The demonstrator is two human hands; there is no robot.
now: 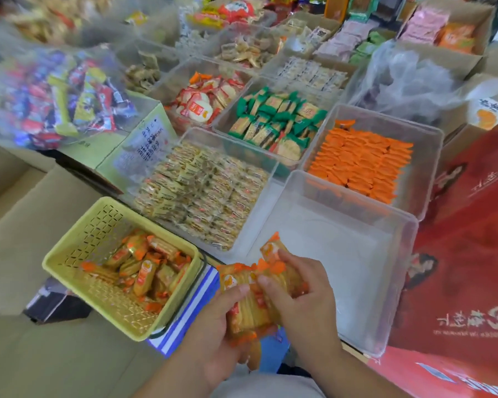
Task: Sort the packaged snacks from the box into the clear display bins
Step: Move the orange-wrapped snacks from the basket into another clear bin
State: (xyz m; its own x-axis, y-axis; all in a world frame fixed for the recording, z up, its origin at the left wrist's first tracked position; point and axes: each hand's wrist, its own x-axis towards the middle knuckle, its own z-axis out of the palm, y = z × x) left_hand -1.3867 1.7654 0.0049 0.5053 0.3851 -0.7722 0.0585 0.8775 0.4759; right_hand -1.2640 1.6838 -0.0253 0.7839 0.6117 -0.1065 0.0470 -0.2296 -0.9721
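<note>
Clear bin (408, 254) behind snack packs (250, 308), lengthwise near-to-far

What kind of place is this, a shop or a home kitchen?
Probably a snack shop or its stockroom. Rows of clear bins hold sorted wrapped snacks, open cardboard cartons of more packets stand behind, and the left hand and right hand grip orange-wrapped packets at the edge of an empty bin.
</note>
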